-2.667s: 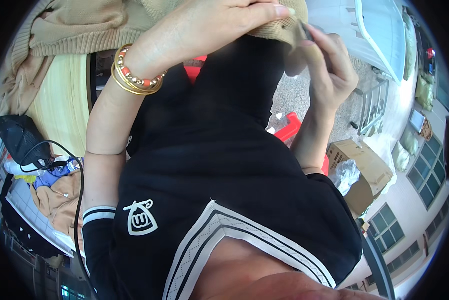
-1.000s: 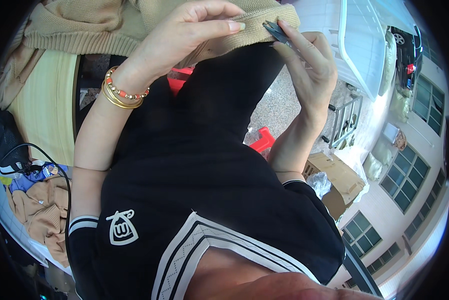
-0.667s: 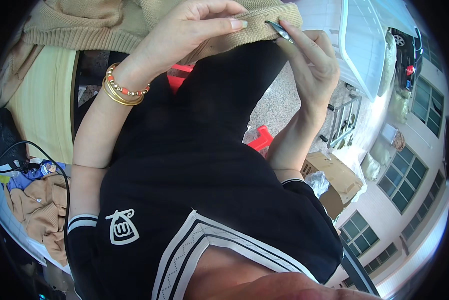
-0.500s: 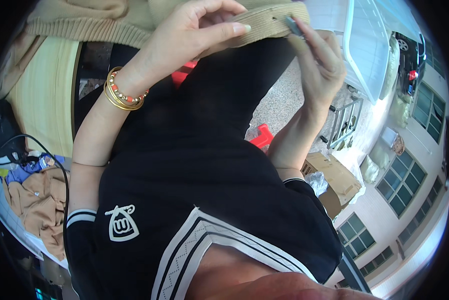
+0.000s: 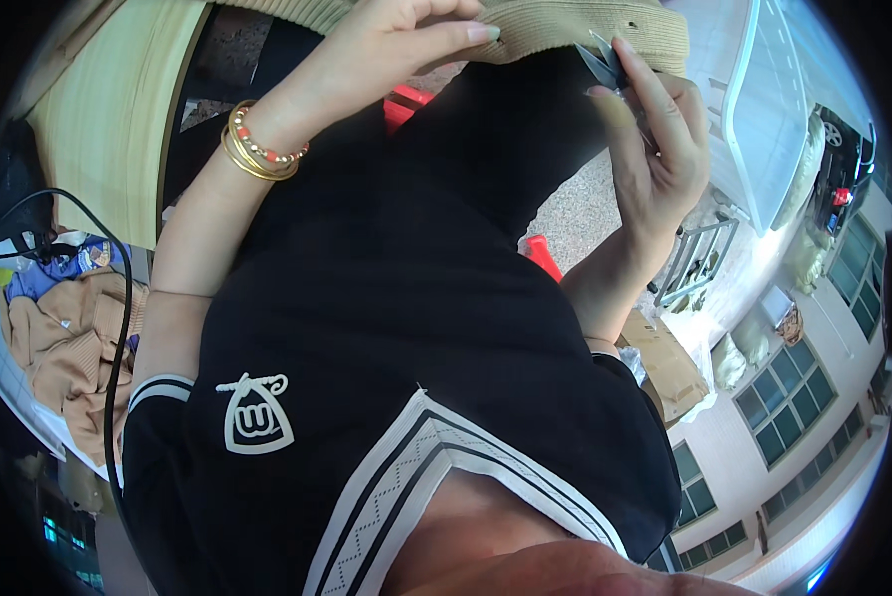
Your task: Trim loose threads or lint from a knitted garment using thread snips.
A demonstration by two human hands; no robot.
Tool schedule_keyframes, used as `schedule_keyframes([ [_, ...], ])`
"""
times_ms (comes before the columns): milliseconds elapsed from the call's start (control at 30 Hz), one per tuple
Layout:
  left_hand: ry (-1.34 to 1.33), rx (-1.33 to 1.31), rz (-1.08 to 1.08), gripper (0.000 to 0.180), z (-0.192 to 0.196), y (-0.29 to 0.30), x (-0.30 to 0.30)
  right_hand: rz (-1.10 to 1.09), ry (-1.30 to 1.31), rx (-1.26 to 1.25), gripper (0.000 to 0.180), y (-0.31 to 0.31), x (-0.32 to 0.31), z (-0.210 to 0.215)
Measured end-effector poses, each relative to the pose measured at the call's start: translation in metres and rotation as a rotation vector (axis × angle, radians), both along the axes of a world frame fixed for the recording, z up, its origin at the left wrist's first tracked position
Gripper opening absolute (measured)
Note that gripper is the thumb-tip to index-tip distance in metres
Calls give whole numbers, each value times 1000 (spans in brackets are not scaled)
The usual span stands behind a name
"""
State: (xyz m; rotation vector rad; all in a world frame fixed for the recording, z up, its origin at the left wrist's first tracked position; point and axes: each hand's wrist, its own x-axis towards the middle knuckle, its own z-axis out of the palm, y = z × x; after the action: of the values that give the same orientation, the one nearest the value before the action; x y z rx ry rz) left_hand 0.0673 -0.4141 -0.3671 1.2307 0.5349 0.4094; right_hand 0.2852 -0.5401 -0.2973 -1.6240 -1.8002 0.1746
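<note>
My left hand [image 5: 396, 50], with gold and beaded bracelets [image 5: 257, 149] on its wrist, pinches the ribbed hem of a tan knit sweater [image 5: 585, 22] at the top of the view. My right hand [image 5: 654, 159] holds small dark thread snips [image 5: 603, 62], their tips against the hem's lower edge just right of my left fingertips. Both hands are raised above my black shirt [image 5: 386, 298], which fills the middle. Most of the sweater is cut off by the top rim.
A pile of tan garments [image 5: 63, 338] lies at the left beside a black cable [image 5: 118, 298] and a pale wooden board [image 5: 118, 109]. A red object [image 5: 543, 256], a cardboard box [image 5: 664, 363] and a white plastic bin [image 5: 764, 109] are on the right.
The snips in my right hand have shifted a little along the hem. My left hand keeps its pinch on the sweater. The view has tilted slightly.
</note>
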Motion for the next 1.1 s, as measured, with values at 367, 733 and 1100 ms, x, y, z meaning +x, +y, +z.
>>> schedule_keyframes([
  [367, -546, 403, 53, 26, -7, 8, -7, 61, -157, 11, 46, 7, -22, 3],
  [733, 84, 236, 27, 27, 51, 10, -17, 55, -196, -8, 44, 12, -28, 0],
  [1100, -116, -4, -46, 26, 31, 15, -14, 50, 278, -62, 49, 22, -30, 2],
])
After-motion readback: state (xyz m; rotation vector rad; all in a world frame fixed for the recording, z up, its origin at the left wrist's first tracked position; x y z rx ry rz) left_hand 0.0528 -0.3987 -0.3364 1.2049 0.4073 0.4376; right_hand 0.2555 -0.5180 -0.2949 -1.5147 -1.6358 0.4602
